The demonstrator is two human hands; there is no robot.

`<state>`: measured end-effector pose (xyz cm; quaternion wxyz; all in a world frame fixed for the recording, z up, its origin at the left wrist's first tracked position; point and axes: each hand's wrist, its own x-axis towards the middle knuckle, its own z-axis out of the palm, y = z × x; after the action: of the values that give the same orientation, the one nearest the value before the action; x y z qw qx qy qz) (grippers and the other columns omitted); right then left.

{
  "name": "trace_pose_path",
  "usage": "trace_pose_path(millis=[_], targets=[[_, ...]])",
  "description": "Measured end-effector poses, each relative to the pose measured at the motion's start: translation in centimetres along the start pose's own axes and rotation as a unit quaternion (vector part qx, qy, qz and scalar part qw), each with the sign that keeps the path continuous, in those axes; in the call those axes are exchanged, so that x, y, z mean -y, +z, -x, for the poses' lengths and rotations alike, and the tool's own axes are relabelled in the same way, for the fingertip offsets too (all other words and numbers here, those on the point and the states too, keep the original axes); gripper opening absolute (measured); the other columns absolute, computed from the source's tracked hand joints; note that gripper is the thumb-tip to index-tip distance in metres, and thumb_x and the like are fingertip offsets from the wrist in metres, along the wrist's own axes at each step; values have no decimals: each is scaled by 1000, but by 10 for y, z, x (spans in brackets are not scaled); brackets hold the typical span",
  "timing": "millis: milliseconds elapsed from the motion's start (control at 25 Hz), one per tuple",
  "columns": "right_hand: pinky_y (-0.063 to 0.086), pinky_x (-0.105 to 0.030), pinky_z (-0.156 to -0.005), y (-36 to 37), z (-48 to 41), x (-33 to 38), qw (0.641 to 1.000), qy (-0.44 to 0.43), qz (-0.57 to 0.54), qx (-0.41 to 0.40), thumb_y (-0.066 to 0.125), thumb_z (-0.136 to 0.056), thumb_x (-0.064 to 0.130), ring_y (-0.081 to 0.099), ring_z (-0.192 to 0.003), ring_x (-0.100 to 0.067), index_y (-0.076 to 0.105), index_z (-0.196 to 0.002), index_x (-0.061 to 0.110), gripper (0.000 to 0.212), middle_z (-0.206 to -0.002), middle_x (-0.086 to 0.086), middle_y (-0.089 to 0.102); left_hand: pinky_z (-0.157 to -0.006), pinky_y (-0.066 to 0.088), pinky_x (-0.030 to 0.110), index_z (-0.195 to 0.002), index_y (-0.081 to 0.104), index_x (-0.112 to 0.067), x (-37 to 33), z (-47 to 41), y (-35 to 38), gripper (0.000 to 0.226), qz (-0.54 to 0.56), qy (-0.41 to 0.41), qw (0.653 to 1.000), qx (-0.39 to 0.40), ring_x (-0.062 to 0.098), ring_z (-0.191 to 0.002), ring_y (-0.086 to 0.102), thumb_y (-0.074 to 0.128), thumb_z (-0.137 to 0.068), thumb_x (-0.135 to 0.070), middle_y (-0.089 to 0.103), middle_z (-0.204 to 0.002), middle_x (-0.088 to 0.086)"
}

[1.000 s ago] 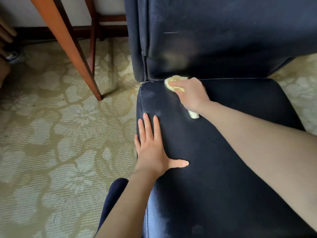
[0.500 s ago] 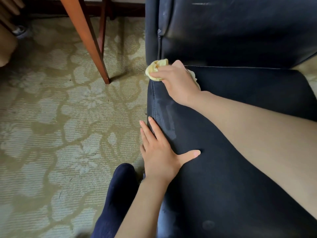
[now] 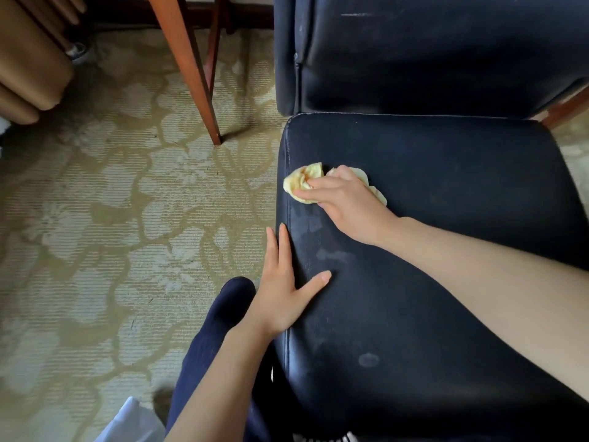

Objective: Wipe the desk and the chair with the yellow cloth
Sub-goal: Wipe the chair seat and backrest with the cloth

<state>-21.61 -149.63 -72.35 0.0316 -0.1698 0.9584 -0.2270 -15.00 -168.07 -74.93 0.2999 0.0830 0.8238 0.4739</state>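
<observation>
A dark leather chair fills the right side, its seat [image 3: 446, 193] in front of me and its backrest [image 3: 430, 59] behind. The yellow cloth [image 3: 302, 181] lies crumpled near the seat's left edge. My right hand [image 3: 347, 202] grips it and presses it onto the leather; part of the cloth is hidden under the palm. My left hand [image 3: 283, 282] rests flat on the seat's left edge, fingers straight, thumb spread onto the seat. Faint wet streaks show on the leather between the two hands.
A slanted wooden desk leg [image 3: 194, 74] stands on the patterned carpet [image 3: 95, 218] just left of the chair. Beige curtain folds [image 3: 28, 65] hang at the far left. My dark-trousered knee [image 3: 223, 314] is beside the seat, and a pale object [image 3: 134, 422] sits at the bottom edge.
My right hand has drawn the cloth from the seat's back left corner toward me along the left edge. The left hand has stayed on the seat edge.
</observation>
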Motion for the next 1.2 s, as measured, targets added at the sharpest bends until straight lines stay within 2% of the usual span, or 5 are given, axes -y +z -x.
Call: trace_pose_path(millis=[440,600,840,1040,1200], targets=[[28,-18,-98,23,111,70,997,31,-49,46,52,-93,1,44,-105,-23,60,-125,19,37,-125,-1,59,-110,2,15,-151,-4,-8,-26,100,15,64,-154,-32,987,46,16,-147,-5,33,-99,-3,-12,-159,7],[27,-17,-99,39,156,103,992,86,-87,-3,52,-92,0,42,-101,-19,64,-121,20,37,-122,0,61,-105,21,15,-151,-4,-6,-32,128,22,68,-162,-25,986,20,25,-141,28,32,-94,6,-3,-160,12],[23,-15,-100,53,226,139,985,118,-122,-32,50,-92,-1,44,-105,-20,65,-120,18,38,-122,2,62,-107,2,10,-150,-2,-1,-25,174,51,68,-234,-22,971,49,19,-147,2,32,-91,8,-9,-159,12],[32,-18,-83,43,278,155,978,96,-186,-20,53,-84,-6,54,-89,-25,74,-103,19,37,-105,4,69,-116,14,30,-149,-5,-1,-23,199,81,73,-307,-39,945,106,25,-147,7,38,-91,3,-16,-158,14],[44,-20,-56,3,309,122,897,306,-277,-158,55,-84,14,61,-64,-23,74,-91,32,27,-73,-2,64,-117,13,38,-149,-13,-2,-22,206,98,78,-388,-71,915,81,22,-147,-8,39,-91,-4,-21,-157,11]])
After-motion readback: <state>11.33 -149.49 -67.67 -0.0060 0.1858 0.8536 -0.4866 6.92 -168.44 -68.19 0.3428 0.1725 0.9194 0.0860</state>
